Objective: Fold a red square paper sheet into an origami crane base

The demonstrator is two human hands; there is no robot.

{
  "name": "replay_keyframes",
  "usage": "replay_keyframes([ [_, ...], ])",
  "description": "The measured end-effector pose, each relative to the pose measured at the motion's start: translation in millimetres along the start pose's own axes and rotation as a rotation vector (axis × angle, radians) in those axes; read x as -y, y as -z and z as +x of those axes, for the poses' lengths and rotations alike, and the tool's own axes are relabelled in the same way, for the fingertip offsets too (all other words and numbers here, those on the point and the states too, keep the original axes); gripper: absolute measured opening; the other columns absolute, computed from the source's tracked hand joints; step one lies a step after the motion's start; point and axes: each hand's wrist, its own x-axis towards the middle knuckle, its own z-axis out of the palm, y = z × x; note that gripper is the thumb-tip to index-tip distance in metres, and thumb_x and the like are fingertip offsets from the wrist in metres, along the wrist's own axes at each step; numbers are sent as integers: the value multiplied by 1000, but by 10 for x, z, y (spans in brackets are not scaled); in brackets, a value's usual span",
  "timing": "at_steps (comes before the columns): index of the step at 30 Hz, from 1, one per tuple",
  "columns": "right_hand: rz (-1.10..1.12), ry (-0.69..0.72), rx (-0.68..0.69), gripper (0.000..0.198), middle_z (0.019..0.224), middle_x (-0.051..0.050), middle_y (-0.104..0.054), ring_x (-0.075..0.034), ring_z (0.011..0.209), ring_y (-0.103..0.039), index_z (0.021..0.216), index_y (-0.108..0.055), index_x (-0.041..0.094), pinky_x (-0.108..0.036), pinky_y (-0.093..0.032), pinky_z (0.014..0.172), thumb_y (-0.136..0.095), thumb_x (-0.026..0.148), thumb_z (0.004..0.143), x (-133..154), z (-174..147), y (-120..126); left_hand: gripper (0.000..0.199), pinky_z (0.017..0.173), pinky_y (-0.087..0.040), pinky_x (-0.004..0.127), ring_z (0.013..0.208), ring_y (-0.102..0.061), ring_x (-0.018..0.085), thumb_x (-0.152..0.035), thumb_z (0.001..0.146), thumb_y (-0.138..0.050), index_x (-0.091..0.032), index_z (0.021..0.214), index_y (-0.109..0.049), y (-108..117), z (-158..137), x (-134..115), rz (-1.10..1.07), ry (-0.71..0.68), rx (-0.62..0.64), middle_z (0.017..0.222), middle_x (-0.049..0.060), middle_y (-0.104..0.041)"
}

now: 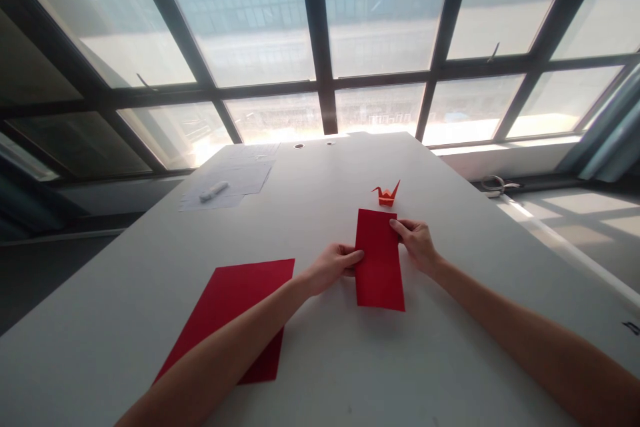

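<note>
Paper rectangle, red, held just on the near side of an orange-red origami crane, which serves as landmark. From my remote station I see the left hand pinching its left edge, thumb on top, and the right hand pinching its right edge by the corner closest to the crane; both grips are narrow, each closed on the paper. A larger red sheet lies left of the crane and on its near side, partly hidden by the left forearm. I judge three risks. Uneven pull, since the pinches sit at different distances from the crane, could skew the paper or start a tear. Hard thumb pressure could leave a stray crease. A forward push could tip the crane, the paper's far edge being so near it. Whether the rectangle is folded double, I cannot tell.
</note>
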Motion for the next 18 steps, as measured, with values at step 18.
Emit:
replay_keyframes([
  [18,4,91,-115,37,70,-5,-70,-17,58,-57,74,-74,15,-28,-47,51,-74,51,72,-45,135,122,52,81,-55,35,96,-68,28,-53,77,-72,-11,108,-73,-37,-27,-16,105,2,23,103,16,-72],
])
